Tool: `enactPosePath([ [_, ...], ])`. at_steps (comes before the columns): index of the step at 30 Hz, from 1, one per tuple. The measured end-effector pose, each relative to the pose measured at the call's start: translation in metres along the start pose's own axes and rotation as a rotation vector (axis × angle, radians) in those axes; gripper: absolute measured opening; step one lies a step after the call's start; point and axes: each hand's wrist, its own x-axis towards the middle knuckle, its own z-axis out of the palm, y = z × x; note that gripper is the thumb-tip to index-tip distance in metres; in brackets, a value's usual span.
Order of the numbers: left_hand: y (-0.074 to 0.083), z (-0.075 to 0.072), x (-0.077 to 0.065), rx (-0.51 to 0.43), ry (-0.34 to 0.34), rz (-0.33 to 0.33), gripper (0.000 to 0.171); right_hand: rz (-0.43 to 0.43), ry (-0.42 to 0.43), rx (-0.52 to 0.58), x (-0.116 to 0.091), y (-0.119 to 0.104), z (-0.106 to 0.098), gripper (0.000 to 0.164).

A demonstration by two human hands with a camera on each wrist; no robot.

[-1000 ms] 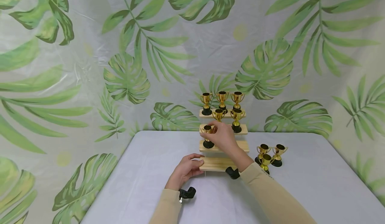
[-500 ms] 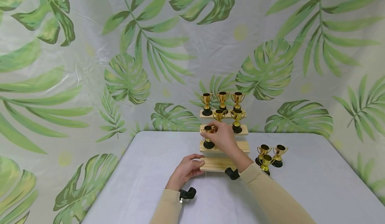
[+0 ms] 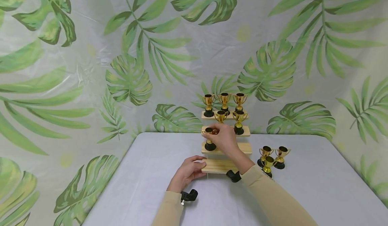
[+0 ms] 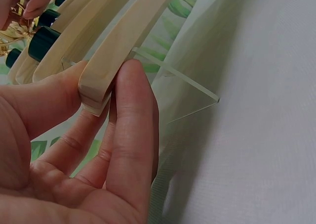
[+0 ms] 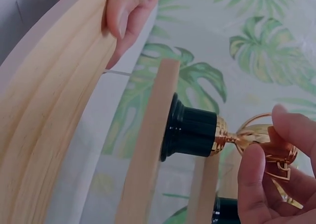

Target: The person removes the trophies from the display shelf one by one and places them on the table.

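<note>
Pinching gold trophy (image 5: 219, 135) by cup between thumb and fingers of right hand (image 3: 224, 139). Standing upright, black base (image 3: 210, 146) against wood, at left end of second-nearest shelf (image 3: 245, 148). Gripping left end of nearest shelf (image 3: 218, 165) with left hand (image 3: 188, 170), thumb on top, forefinger beneath. On third shelf (image 3: 247, 131): two trophies (image 3: 239, 119) (left one partly hidden behind right hand). On farthest shelf (image 3: 203, 117): three upright trophies (image 3: 224, 99). At right, on white table (image 3: 303, 185): cluster of three trophies (image 3: 268, 163). Behind table: leaf-print backdrop (image 3: 182, 51).
</note>
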Motion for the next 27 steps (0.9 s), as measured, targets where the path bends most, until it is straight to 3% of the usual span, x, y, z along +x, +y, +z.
enactPosePath([
  [27, 0.001, 0.000, -0.003, 0.026, 0.007, -0.010, 0.035, 0.009, 0.006, -0.027, -0.017, -0.014, -0.017, 0.043],
])
